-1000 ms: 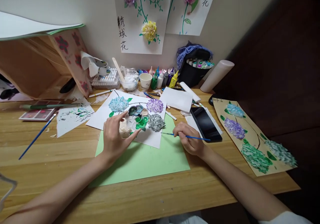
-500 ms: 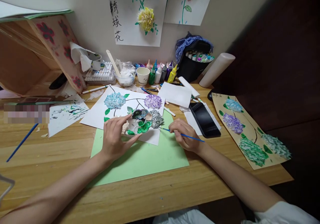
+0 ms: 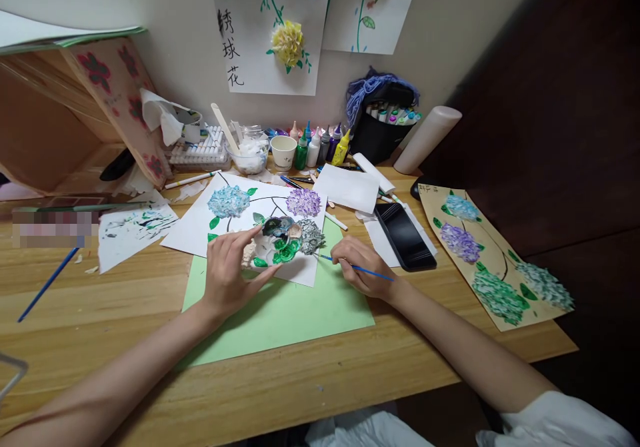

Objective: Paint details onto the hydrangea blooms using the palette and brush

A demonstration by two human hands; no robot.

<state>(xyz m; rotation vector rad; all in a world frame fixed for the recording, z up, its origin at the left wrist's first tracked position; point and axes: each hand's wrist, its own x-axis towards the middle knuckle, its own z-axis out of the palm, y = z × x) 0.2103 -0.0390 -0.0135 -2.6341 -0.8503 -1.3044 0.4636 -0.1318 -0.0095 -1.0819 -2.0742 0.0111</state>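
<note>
My left hand [image 3: 227, 275] grips a small paint palette [image 3: 274, 245] smeared with green, dark blue and white paint, holding it above a white sheet painted with hydrangea flowers [image 3: 235, 215]. My right hand [image 3: 363, 267] pinches a thin blue paintbrush [image 3: 373, 272]; its tip points left toward the palette and the grey-green flower [image 3: 312, 235]. Both hands hover over a light green paper [image 3: 295, 314] on the wooden desk [image 3: 125, 314].
A black phone [image 3: 404, 236] lies right of my right hand. A tan flower painting [image 3: 493, 260] sits at the desk's right edge. Paint bottles [image 3: 320, 146], a paper cup [image 3: 283, 151], a marker bag [image 3: 385, 130] and a wooden box [image 3: 75, 120] line the back. Another blue brush [image 3: 47, 284] lies left.
The view has shifted slightly. My left hand has brought the palette closer to the grey-green flower, and my right hand with the brush has moved a little left toward it.
</note>
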